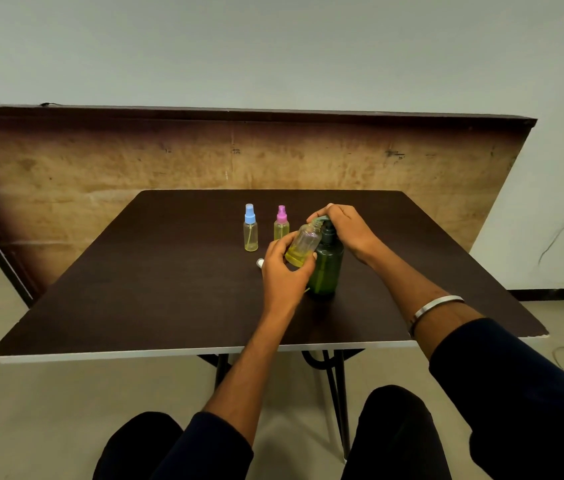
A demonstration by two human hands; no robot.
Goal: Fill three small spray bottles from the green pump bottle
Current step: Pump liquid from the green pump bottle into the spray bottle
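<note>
- Big dark table point(155, 289), with all the bottles standing near the middle.
- Green pump bottle point(326, 268) upright on the table, at about 3 o'clock from the two capped bottles.
- Right hand point(344, 227) curled over the pump top, pressing down on it; spout hidden under the fingers.
- Left hand point(282, 271) wrapped round the open spray bottle point(303, 245), tipped so its mouth points up toward the spout at 1 o'clock. A little yellow liquid in the bottom.
- Blue-capped bottle point(250, 228) and pink-capped bottle point(281, 224) standing at 10 and 11 o'clock from the left hand, both capped, both with yellow liquid inside.
- Small white cap point(260, 262) lying just at 9 o'clock of the left hand, likely the open bottle's own top.
- Best to keep the mouth right under the spout, press slow and short, hold the small bottle steady, and stop before the neck so nothing spills.
- Looks like the last of the three to fill.
</note>
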